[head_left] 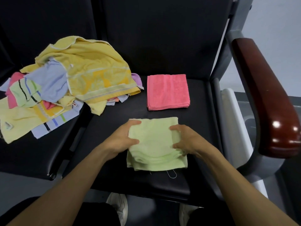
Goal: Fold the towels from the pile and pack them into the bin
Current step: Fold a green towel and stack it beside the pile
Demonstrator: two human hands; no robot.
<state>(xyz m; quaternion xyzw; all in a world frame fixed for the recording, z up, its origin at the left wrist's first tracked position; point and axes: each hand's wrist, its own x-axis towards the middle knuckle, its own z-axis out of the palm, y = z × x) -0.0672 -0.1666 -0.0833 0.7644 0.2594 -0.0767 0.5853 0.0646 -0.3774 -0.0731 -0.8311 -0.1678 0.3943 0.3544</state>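
Hands (pixel 123 139) on folded pale-green towel (pixel 154 144)

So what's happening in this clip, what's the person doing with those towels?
A person is folding towels on a black seat. Both hands grip a light green towel, already folded into a small square: the left hand at its left edge, the right hand at its right. A pink towel lies folded just beyond it. To the left, an unfolded pile of towels, topped by a large yellow one, waits. No bin can be clearly made out in this view.
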